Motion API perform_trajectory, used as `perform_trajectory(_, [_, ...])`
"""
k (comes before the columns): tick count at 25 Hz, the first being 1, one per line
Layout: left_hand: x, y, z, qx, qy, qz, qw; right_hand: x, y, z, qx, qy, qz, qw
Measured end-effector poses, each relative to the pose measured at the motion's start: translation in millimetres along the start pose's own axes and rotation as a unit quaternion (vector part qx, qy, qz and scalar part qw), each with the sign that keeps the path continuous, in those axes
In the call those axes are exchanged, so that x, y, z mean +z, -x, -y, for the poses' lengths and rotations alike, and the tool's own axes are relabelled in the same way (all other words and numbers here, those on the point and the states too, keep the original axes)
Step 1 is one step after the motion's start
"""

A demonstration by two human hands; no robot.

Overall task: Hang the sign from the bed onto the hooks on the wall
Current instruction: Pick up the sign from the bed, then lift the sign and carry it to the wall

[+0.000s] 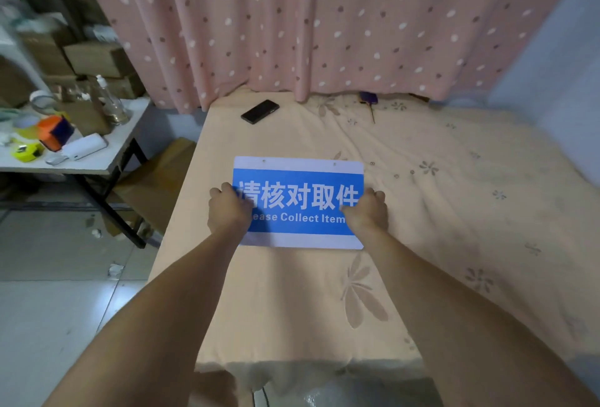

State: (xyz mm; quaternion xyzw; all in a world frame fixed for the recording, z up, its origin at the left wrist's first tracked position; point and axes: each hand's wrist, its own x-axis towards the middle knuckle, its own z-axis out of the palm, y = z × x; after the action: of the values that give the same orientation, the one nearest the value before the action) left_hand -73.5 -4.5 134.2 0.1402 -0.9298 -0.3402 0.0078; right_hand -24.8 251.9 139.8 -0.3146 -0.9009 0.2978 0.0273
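The sign (298, 202) lies flat on the bed (422, 212), whose peach sheet is rumpled, below a dotted pink curtain (324, 23). The left hand (227, 208) and right hand (367, 212) curl over its side edges; whether either grip has closed on it I cannot tell. A phone (259, 111) lies near the curtain. Left stands a cluttered counter (107, 160) over pale floor tiles (48, 309).

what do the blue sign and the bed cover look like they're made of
The sign looks like a rigid plastic or acrylic board with a smooth printed face: it lies flat, its edges are straight, its corners rounded, and small holes sit along the top strip. The bed cover looks like soft matte woven fabric, probably cotton: it wrinkles and carries a faded flower print. Neither material is certain from sight alone.
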Motion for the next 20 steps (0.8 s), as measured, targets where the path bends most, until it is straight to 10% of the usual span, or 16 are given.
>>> perform_trajectory(20, [-301,4,-259,0.232,0.195,-0.196,0.933,-323,38,223,-0.179,-0.134,-0.284,0.933])
